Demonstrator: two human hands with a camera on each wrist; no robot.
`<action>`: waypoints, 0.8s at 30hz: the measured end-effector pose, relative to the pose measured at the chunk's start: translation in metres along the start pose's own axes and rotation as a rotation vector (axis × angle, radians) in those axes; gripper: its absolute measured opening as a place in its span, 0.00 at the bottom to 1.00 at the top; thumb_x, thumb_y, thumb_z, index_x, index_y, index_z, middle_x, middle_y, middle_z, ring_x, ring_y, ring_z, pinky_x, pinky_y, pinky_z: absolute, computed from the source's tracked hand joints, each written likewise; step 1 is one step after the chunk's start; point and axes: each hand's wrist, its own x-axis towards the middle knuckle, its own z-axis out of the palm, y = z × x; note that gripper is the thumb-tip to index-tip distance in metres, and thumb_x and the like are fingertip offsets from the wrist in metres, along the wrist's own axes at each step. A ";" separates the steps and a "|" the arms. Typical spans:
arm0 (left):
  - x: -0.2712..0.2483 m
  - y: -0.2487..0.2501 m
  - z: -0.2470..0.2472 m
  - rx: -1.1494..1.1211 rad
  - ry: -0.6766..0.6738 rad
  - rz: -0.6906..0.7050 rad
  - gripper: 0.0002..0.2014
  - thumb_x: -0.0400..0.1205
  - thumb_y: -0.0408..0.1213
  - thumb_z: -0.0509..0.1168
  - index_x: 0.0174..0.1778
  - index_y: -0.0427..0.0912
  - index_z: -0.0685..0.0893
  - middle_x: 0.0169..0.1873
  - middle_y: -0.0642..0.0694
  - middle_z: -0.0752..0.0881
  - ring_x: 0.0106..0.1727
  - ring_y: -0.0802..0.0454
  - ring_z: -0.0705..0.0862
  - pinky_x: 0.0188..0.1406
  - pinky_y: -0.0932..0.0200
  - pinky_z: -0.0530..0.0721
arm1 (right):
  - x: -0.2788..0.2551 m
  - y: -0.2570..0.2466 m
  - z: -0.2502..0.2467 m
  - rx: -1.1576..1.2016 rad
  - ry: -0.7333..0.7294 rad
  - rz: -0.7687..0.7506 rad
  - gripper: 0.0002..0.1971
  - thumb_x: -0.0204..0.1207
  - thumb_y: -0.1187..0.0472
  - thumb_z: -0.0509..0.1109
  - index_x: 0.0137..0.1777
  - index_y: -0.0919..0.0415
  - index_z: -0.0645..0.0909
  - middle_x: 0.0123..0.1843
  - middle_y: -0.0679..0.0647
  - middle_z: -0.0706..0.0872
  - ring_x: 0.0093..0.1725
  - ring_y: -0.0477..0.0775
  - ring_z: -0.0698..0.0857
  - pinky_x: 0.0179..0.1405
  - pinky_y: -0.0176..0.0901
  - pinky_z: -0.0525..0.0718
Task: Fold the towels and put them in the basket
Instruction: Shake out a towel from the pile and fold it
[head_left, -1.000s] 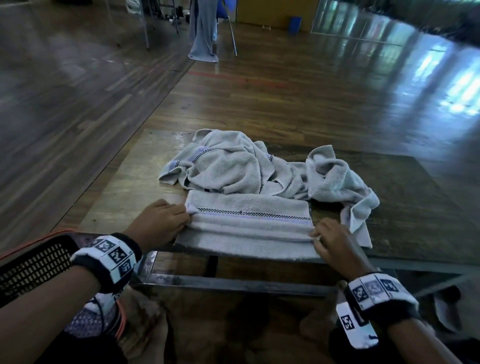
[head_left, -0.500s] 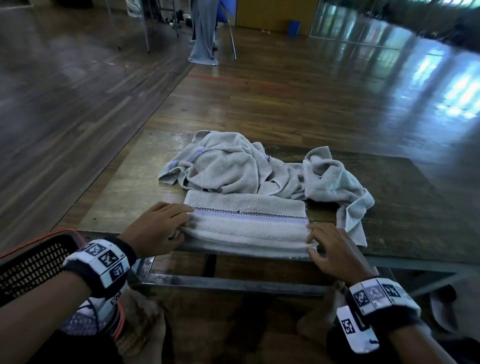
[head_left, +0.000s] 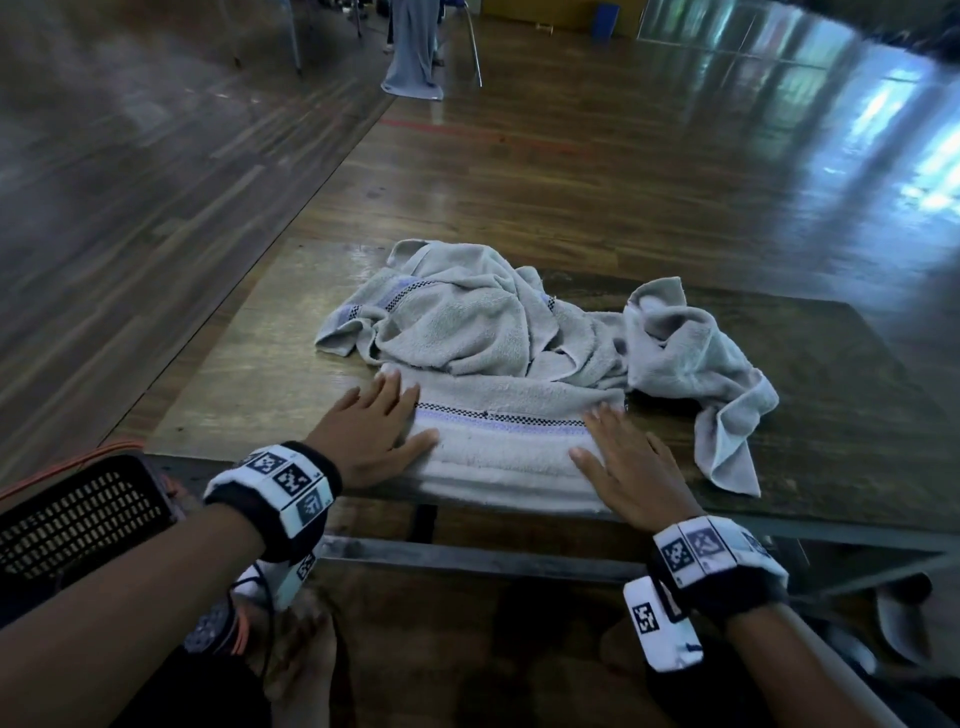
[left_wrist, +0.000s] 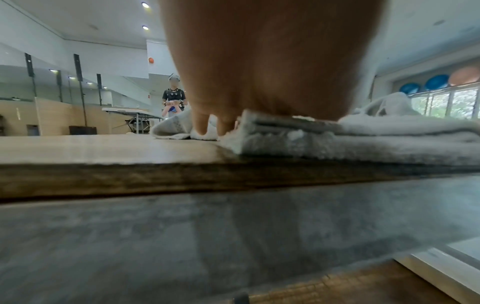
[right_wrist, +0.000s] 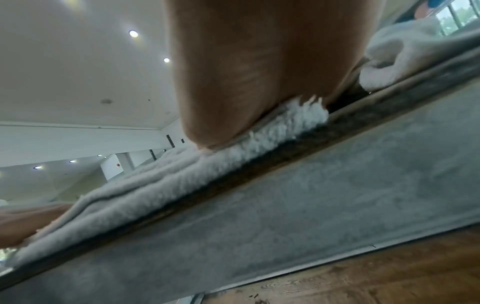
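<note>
- Looking from the head view: the folded towel (head_left: 511, 447) lies flat at the near edge of the table (head_left: 249, 384), with a checkered stripe across its top. The left hand (head_left: 371, 434) rests flat on its left end and the right hand (head_left: 626, 467) on its right end, fingers straight, gripping nothing. Behind the folded towel lies a heap of crumpled towels (head_left: 519, 322); the black basket (head_left: 78, 512) sits left of the table, below its edge.
- Looking from the left wrist view: the palm presses the folded towel (left_wrist: 337, 139) down, fingertips (left_wrist: 201, 125) reaching past its end toward the table top. Several stacked layers show at the towel's edge.
- Looking from the right wrist view: the heel of the hand bears on the folded towel's (right_wrist: 182, 181) fluffy corner, right at the table's rim.
- Handling, as I judge it: terry cloth is soft, light and limp, not slippery or fragile. Layers will sag or splay if lifted by one corner, so take both short ends, or slide a hand underneath.
</note>
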 end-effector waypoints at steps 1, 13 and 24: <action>0.006 0.001 0.000 0.022 0.012 -0.027 0.41 0.78 0.68 0.33 0.83 0.46 0.44 0.83 0.40 0.44 0.84 0.46 0.42 0.82 0.44 0.47 | 0.006 -0.003 0.001 -0.004 0.000 0.025 0.33 0.81 0.35 0.41 0.83 0.47 0.45 0.86 0.46 0.43 0.84 0.45 0.40 0.81 0.58 0.46; 0.042 -0.001 -0.002 0.009 0.050 -0.118 0.42 0.77 0.69 0.35 0.83 0.46 0.41 0.83 0.41 0.39 0.84 0.44 0.40 0.81 0.37 0.44 | 0.044 0.003 0.001 -0.012 -0.006 0.058 0.33 0.81 0.35 0.39 0.83 0.46 0.40 0.85 0.45 0.38 0.83 0.45 0.36 0.80 0.62 0.38; -0.007 -0.036 -0.023 -0.022 0.236 0.275 0.15 0.79 0.52 0.64 0.58 0.52 0.82 0.59 0.53 0.83 0.63 0.52 0.80 0.65 0.53 0.70 | -0.006 0.029 -0.036 0.070 0.235 -0.185 0.17 0.68 0.59 0.69 0.57 0.51 0.76 0.51 0.44 0.75 0.58 0.52 0.74 0.54 0.43 0.65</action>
